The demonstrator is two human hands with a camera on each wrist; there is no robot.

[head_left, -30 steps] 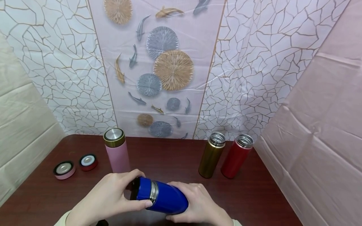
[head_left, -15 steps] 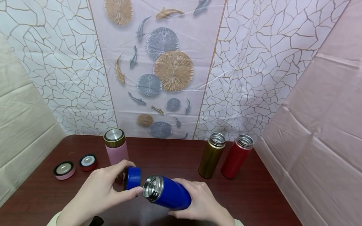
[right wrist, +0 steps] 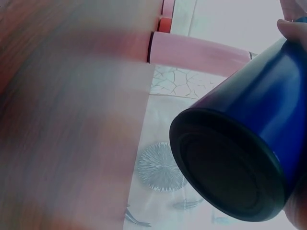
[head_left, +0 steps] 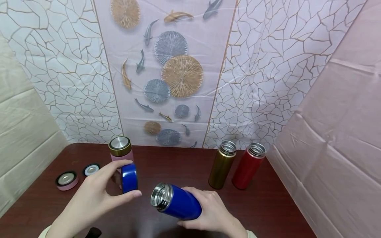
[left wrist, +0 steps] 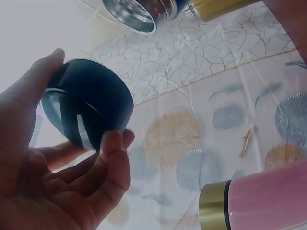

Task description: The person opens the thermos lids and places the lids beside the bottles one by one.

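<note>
I watch left hand [head_left: 95,195] pinch blue lid [head_left: 129,178], right hand [head_left: 210,209] grip tilted bottle [head_left: 183,203]; both look rigid, slick, bottle likely heavier, best held mid-body.

Your reddish-brown table [head_left: 178,165], cylindrical gold-capped pink bottle [head_left: 120,150], round pink lid [head_left: 66,180], round red lid [head_left: 91,169], metal-necked cylindrical gold bottle [head_left: 221,168], metal-necked cylindrical red bottle [head_left: 247,170]

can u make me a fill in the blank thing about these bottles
The left hand holds a lid coloured ____.
The right hand holds the blue bottle, its mouth towards the ____ hand.
The pink bottle wears a cap coloured ____.
In the head view, the red bottle stands to the ____ of the gold bottle.
Missing words: blue; left; gold; right.
</note>
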